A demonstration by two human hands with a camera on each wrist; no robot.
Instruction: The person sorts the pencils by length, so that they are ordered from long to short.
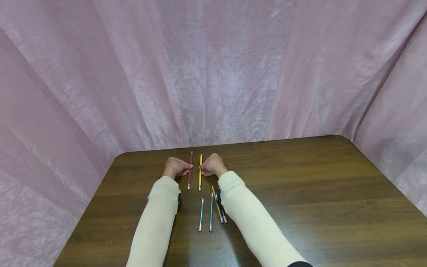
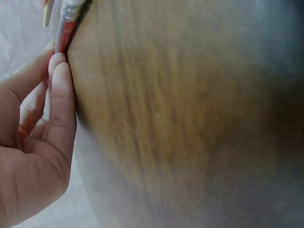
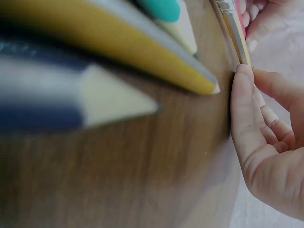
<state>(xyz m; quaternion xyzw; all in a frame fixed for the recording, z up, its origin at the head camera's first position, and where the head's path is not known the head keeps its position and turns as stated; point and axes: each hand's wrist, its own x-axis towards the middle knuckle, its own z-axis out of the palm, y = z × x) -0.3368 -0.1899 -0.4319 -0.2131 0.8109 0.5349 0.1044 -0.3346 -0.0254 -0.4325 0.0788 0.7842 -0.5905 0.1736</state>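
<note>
Pinching a red pencil (image 1: 189, 180), the left hand (image 1: 176, 166) faces the right hand (image 1: 214, 164), which pinches a yellow pencil (image 1: 200, 180); both stretch tip-first toward the curtain (image 1: 220, 81), across the table (image 1: 317, 193). Nearer lie 2 teal pencils (image 1: 201, 215), 1 gold pencil (image 1: 217, 204), 1 partly hidden dark pencil (image 3: 42, 95).

You have two hands (image 1: 177, 167) (image 1: 213, 165) and six pencils: far off, one red pencil (image 1: 189, 177) and one yellow pencil (image 1: 200, 181); nearer you, two green pencils (image 1: 201, 215) (image 1: 211, 213), one gold pencil (image 1: 217, 204) and one dark blue pencil (image 3: 42, 90).
</note>
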